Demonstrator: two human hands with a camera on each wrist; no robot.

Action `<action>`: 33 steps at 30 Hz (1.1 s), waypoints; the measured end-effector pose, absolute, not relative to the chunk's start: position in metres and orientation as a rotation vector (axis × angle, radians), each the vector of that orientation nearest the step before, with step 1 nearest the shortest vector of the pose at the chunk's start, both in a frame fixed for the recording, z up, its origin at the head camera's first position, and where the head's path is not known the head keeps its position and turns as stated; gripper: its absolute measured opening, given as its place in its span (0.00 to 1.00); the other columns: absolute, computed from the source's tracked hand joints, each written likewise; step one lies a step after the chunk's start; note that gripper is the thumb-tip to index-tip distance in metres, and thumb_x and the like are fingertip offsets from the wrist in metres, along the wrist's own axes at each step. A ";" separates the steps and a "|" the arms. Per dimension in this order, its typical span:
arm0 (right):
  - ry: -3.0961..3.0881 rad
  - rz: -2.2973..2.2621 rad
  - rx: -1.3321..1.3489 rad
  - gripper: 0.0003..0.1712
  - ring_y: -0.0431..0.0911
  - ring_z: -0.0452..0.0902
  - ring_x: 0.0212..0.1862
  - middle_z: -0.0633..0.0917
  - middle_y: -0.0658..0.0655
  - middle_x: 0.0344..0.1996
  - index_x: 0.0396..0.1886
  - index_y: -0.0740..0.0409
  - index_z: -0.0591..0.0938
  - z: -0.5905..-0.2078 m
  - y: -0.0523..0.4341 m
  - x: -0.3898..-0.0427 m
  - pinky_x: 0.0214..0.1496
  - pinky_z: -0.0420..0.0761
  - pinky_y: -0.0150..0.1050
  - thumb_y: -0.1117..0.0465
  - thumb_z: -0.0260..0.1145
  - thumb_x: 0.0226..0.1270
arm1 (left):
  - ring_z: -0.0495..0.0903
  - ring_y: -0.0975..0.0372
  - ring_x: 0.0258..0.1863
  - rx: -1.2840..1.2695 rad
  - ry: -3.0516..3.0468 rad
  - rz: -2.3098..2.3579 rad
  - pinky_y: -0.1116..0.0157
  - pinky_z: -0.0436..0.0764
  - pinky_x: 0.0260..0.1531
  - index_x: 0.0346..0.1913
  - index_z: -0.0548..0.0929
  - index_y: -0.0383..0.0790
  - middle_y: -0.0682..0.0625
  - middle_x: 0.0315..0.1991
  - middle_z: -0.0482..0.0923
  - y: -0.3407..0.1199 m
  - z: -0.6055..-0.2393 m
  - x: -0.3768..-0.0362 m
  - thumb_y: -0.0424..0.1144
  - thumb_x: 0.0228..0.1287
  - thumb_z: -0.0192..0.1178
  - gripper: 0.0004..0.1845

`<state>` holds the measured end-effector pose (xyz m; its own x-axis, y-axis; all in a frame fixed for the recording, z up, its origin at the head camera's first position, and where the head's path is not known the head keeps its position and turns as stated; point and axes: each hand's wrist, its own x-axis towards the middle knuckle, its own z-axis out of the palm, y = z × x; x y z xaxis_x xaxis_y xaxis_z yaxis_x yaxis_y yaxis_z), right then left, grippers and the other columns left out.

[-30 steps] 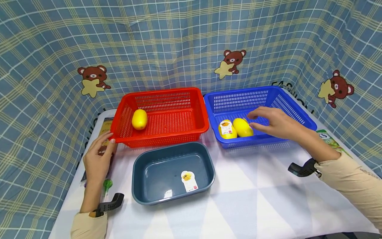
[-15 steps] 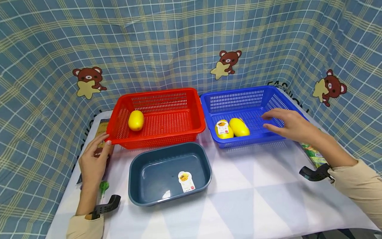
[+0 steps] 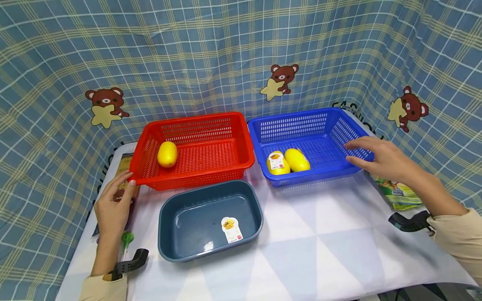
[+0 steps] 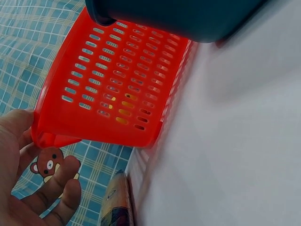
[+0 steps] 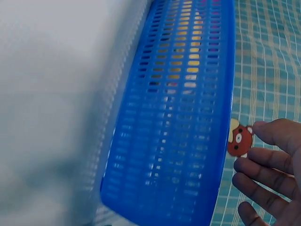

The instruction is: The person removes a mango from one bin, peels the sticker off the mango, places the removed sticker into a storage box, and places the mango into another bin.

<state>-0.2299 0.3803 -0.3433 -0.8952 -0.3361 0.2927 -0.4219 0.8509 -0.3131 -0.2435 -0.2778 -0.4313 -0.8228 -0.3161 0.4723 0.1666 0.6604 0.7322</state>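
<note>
The right hand [image 3: 380, 161] has drawn back out of the blue basket [image 3: 301, 125]: a second ago its fingers [image 3: 355, 145] hovered over the two yellow fruits [image 3: 288, 161] near the basket's front wall, and now they are at its right rim, toward the counter's right edge. A green packet [image 3: 399, 194], hidden under the forearm before, now shows beside that basket.

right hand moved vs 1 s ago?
Yes. The right hand has drawn rightward, away from the two mangoes, and is now at the blue basket's right rim.
</note>
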 end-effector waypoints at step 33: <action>-3.006 0.560 0.096 0.39 0.75 0.45 0.73 0.60 0.73 0.73 0.75 0.59 0.65 -0.368 0.446 -0.210 0.60 0.50 0.80 0.42 0.60 0.74 | 0.75 0.79 0.33 0.131 -2.317 -1.076 0.86 0.73 0.32 0.64 0.81 0.58 0.59 0.65 0.76 -0.276 -0.432 -0.243 0.49 0.71 0.61 0.20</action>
<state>-0.2104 0.4457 -0.3679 -0.9947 -0.0462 0.0923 -0.0763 0.9312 -0.3565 -0.2434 -0.2761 -0.4321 -0.8294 -0.3170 0.4600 0.1468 0.6708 0.7270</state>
